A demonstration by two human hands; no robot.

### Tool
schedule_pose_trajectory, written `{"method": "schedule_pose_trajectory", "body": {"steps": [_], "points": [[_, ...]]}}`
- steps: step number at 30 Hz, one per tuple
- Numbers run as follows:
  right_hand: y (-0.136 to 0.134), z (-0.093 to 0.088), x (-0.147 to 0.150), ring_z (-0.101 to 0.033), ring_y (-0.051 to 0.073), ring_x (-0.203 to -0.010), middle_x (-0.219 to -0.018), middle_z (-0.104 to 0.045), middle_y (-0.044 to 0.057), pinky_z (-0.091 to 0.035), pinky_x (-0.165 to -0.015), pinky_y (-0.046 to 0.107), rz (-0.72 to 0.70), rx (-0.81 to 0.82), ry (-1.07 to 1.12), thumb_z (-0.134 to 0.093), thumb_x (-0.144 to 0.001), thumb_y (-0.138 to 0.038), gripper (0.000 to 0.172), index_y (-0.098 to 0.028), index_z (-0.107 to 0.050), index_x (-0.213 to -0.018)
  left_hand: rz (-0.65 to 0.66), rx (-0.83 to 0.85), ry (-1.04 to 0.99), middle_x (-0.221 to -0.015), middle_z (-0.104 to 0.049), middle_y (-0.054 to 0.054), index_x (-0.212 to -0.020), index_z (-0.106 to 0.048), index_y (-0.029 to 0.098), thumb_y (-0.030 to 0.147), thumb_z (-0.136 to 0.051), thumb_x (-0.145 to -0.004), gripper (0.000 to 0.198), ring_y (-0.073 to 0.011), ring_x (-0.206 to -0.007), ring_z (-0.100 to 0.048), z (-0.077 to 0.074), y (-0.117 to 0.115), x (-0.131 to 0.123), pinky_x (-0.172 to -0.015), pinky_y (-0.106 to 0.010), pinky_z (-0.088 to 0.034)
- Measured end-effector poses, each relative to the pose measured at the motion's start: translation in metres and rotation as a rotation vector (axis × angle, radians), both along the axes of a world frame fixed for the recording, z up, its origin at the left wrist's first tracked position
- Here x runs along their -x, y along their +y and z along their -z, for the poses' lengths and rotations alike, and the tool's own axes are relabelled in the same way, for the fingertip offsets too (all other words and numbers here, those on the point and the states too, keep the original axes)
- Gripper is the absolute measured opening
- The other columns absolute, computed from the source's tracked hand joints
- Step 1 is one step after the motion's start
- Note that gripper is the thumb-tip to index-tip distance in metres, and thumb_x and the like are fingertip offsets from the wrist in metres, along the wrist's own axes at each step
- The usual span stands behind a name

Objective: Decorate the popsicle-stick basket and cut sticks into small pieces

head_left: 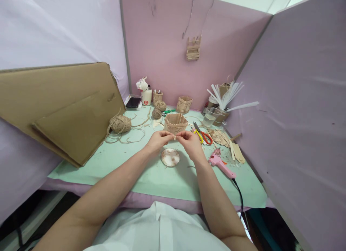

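My left hand [160,140] and my right hand [190,142] meet in front of me, thumbs and fingertips pinched. Between them they hold a small pale tan piece [174,138], too small for me to name its kind. Just behind my fingers stands a woven-looking tan basket [175,123] with a braided rim. Below my hands a round white lid or dish [170,157] with brownish smears lies on the table. To the right of my right hand are scissors [206,137] with red-orange handles and a yellow-handled tool [199,135].
A pink glue gun [221,165] with a black cord lies at right, near wood strips [236,152] and a clear plastic cup [212,116]. At left are a twine ball [120,124] and a leaning cardboard sheet [62,110]. Another small basket [184,104] stands at the back.
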State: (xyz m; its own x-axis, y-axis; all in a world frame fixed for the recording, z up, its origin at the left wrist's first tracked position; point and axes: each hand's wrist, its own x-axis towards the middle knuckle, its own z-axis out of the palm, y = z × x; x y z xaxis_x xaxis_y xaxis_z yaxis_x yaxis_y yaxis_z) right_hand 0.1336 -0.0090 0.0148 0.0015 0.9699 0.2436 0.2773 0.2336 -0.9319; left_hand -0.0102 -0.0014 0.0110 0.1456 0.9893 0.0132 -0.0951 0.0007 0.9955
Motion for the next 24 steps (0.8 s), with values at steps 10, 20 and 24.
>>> {"method": "schedule_pose_trajectory", "body": {"steps": [10,20,24], "points": [[-0.002,0.000,0.002,-0.054,0.013,-0.063,-0.071,-0.064,0.002,-0.040,-0.057,0.023,0.001,-0.007,0.016,-0.059,-0.066,-0.028,0.015,-0.015,-0.062,-0.074,0.005,0.002,-0.007,-0.060,-0.057,-0.001,-0.065,-0.066,0.014,0.028,-0.068,-0.059,0.015,-0.0076,-0.051,-0.039,0.002,0.001,0.000,-0.050,-0.023,-0.029],[0.003,0.008,-0.004,-0.052,0.013,-0.065,-0.071,-0.062,0.001,-0.040,-0.060,0.023,0.001,-0.002,0.039,-0.056,-0.071,-0.035,0.020,-0.017,-0.062,-0.074,-0.035,0.140,-0.184,-0.063,-0.057,-0.002,-0.063,-0.065,0.014,0.027,-0.072,-0.055,0.017,-0.0084,-0.058,-0.046,-0.007,-0.001,0.001,-0.051,-0.022,-0.029],[0.001,0.010,0.001,-0.051,0.012,-0.062,-0.068,-0.062,0.000,-0.038,-0.059,0.022,-0.018,0.016,0.045,-0.058,-0.070,-0.034,0.019,-0.016,-0.063,-0.071,-0.018,0.152,-0.239,-0.065,-0.058,-0.002,-0.065,-0.065,0.014,0.026,-0.073,-0.055,0.018,-0.0077,-0.060,-0.047,-0.005,0.000,0.001,-0.051,-0.022,-0.030]]}}
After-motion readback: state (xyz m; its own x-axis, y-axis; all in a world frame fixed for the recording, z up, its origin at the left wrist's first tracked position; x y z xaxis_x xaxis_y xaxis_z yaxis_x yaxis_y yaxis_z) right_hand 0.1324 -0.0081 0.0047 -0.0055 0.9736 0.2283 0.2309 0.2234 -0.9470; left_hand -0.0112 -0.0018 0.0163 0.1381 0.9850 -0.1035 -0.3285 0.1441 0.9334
